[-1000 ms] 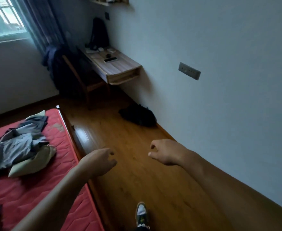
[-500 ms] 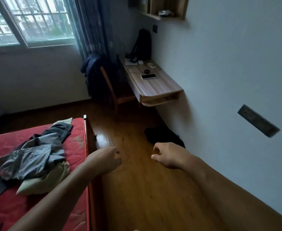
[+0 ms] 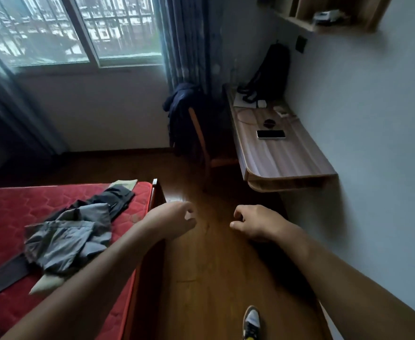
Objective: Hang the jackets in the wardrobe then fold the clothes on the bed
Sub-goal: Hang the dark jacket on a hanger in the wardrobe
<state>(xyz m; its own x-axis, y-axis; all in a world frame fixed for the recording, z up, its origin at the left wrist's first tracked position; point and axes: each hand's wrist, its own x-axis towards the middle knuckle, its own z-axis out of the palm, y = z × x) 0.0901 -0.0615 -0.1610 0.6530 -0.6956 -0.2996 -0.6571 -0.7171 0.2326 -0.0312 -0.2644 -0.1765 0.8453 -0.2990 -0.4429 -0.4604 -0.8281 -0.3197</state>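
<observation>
Clothes (image 3: 64, 239) in one heap, one jacket (image 3: 182, 111) over one chair (image 3: 200, 136)

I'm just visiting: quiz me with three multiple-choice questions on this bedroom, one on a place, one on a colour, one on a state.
1. Where is the phone? A on the desk; B on a pillow; C in a drawer.
2. The mattress is: A blue; B red; C green.
3. The left hand and right hand: A both hold nothing; B both hold hangers; C one holds a cup.
Answers: A, it lies on the wooden top; B, red shows round the clothes; A, both hang loosely curled, empty.
</observation>
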